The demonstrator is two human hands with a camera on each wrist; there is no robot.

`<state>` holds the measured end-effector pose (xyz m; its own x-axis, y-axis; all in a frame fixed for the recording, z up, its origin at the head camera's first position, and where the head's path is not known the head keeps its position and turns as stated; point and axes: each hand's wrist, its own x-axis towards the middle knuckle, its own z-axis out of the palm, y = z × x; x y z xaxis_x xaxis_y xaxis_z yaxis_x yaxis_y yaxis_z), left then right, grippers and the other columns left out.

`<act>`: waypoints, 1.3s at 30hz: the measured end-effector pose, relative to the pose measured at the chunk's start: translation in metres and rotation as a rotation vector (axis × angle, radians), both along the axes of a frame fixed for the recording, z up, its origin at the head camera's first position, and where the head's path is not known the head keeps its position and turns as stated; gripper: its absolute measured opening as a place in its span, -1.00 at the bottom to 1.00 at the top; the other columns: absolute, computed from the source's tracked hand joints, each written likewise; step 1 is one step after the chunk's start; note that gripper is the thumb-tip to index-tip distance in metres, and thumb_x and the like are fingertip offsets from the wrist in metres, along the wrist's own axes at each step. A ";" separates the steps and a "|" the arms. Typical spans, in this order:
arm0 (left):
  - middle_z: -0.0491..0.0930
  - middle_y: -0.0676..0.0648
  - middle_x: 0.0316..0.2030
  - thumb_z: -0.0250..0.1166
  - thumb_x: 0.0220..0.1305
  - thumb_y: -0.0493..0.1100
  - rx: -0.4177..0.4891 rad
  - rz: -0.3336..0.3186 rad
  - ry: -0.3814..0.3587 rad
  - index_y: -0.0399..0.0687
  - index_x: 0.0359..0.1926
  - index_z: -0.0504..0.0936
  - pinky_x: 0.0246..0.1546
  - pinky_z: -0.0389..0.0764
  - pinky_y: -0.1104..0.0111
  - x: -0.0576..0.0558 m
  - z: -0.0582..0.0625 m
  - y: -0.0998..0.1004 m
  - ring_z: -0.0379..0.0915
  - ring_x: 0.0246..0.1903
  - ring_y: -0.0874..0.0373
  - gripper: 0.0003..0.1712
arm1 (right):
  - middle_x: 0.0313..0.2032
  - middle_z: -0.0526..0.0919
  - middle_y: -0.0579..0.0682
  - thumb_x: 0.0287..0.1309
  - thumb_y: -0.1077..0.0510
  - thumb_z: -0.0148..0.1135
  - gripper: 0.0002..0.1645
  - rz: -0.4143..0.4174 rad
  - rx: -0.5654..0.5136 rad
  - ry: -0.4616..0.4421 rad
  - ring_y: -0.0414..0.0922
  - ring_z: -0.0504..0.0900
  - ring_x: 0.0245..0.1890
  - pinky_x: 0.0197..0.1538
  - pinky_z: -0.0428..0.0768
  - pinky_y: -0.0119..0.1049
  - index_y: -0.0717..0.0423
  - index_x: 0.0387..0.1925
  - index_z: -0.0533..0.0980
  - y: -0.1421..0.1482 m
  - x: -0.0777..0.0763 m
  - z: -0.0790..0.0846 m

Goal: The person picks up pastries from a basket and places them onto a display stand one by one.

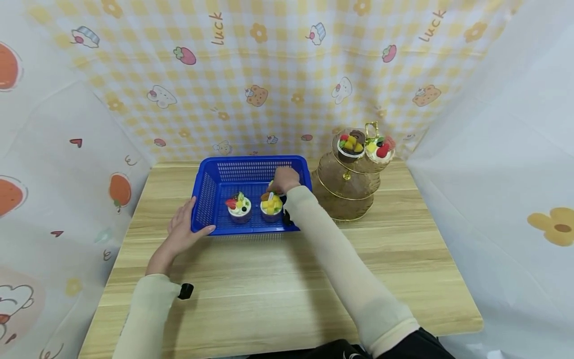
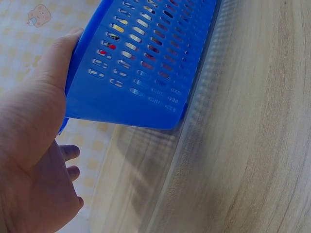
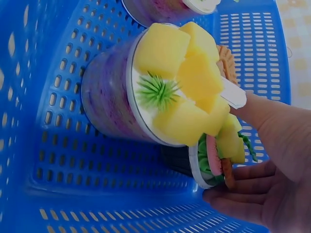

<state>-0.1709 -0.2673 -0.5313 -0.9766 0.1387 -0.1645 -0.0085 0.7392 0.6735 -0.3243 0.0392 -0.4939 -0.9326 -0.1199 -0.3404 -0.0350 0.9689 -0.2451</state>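
Blue plastic shows around the right hand point(image 1: 286, 179), which reaches into the basket point(image 1: 251, 158) on the counter point(image 1: 251, 289); its fingers curl against a dark cup point(image 3: 201, 162) with green cream, just behind the yellow-topped cup point(image 1: 271, 205). The left hand point(image 1: 183, 230) lies spread at the basket's near left corner, thumb at the rim.

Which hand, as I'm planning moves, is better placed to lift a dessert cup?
Probably the right hand: it grips the rear dessert cup, while the left hand rests against the blue basket.
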 end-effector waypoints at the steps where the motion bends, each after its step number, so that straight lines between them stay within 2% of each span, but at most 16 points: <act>1: -0.39 -0.31 0.57 0.29 0.22 0.32 0.000 -0.001 0.003 0.10 0.57 -0.47 0.35 -0.43 -0.42 0.000 0.000 0.000 -0.52 0.51 -0.43 0.31 | -0.56 0.58 -0.10 -0.01 -0.26 0.45 -0.56 -0.008 0.014 -0.003 -0.16 0.58 -0.49 -0.49 0.53 -0.33 -0.02 -0.59 0.59 -0.001 0.000 -0.001; 8: -0.39 -0.31 0.57 0.30 0.21 0.31 -0.006 -0.003 0.010 0.09 0.57 -0.46 0.35 -0.42 -0.42 -0.001 -0.001 0.000 -0.51 0.51 -0.44 0.31 | -0.23 0.74 -0.05 0.08 -0.28 0.39 -0.56 -0.039 0.092 -0.011 -0.11 0.70 -0.25 -0.18 0.72 -0.22 -0.02 -0.27 0.69 -0.003 0.003 -0.003; 17: -0.37 -0.30 0.58 0.31 0.20 0.31 -0.001 -0.002 0.022 0.09 0.58 -0.44 0.34 -0.41 -0.42 -0.001 -0.002 0.001 -0.48 0.50 -0.45 0.31 | -0.09 0.73 -0.01 0.10 -0.21 0.39 -0.53 -0.049 0.086 -0.014 -0.10 0.70 -0.16 -0.09 0.72 -0.20 0.03 -0.11 0.67 -0.005 0.001 -0.005; 20: -0.37 -0.31 0.57 0.31 0.21 0.30 0.001 -0.003 0.022 0.07 0.58 -0.44 0.34 -0.41 -0.43 -0.001 -0.002 0.002 -0.48 0.50 -0.46 0.30 | -0.01 0.71 0.01 0.09 -0.19 0.41 -0.37 -0.063 0.073 -0.002 -0.09 0.71 -0.10 -0.06 0.72 -0.18 0.09 0.09 0.58 -0.006 0.000 -0.006; 23: -0.38 -0.29 0.58 0.31 0.21 0.30 -0.005 0.001 0.015 0.10 0.58 -0.44 0.34 -0.41 -0.43 -0.001 -0.001 0.001 -0.49 0.50 -0.45 0.30 | 0.13 0.64 0.05 0.09 -0.18 0.42 -0.09 -0.077 0.036 0.004 -0.06 0.69 0.00 0.00 0.71 -0.16 0.13 0.37 0.33 -0.006 0.000 -0.006; 25: -0.39 -0.28 0.58 0.30 0.21 0.31 -0.007 0.003 0.010 0.11 0.58 -0.45 0.34 -0.41 -0.43 -0.001 -0.001 0.002 -0.49 0.51 -0.44 0.30 | 0.23 0.57 0.10 0.08 -0.17 0.43 0.06 -0.085 0.005 0.011 -0.02 0.64 0.10 0.06 0.68 -0.13 0.17 0.47 0.17 -0.005 0.000 -0.006; 27: -0.37 -0.28 0.58 0.30 0.21 0.31 -0.012 0.003 0.009 0.11 0.58 -0.45 0.34 -0.40 -0.43 0.000 -0.001 0.002 -0.49 0.51 -0.44 0.30 | 0.28 0.50 0.14 0.06 -0.15 0.45 0.12 -0.087 -0.028 0.021 0.03 0.58 0.19 0.14 0.64 -0.10 0.19 0.48 0.11 -0.003 0.000 -0.004; 32: -0.34 -0.31 0.57 0.31 0.21 0.30 -0.015 0.005 0.014 0.10 0.58 -0.43 0.35 -0.39 -0.42 0.000 0.000 0.003 -0.47 0.51 -0.44 0.30 | 0.27 0.43 0.24 -0.01 -0.06 0.51 0.10 -0.084 -0.153 0.053 0.16 0.42 0.31 0.29 0.52 -0.01 0.26 0.41 0.14 0.004 0.000 0.003; 37: -0.37 -0.29 0.58 0.30 0.22 0.31 -0.009 0.005 0.008 0.08 0.58 -0.45 0.35 -0.40 -0.42 0.001 0.001 0.003 -0.48 0.51 -0.44 0.30 | 0.19 0.45 0.24 0.02 -0.05 0.48 -0.11 -0.006 -0.235 0.056 0.18 0.42 0.26 0.28 0.49 0.01 0.26 0.27 0.30 0.011 -0.003 0.010; 39: -0.39 -0.28 0.58 0.30 0.22 0.31 -0.008 0.001 0.003 0.08 0.58 -0.46 0.36 -0.42 -0.42 0.001 0.002 0.002 -0.49 0.51 -0.44 0.30 | 0.21 0.43 0.23 0.03 -0.05 0.47 -0.14 0.011 -0.289 0.036 0.18 0.39 0.28 0.30 0.47 0.01 0.25 0.26 0.32 0.014 -0.003 0.011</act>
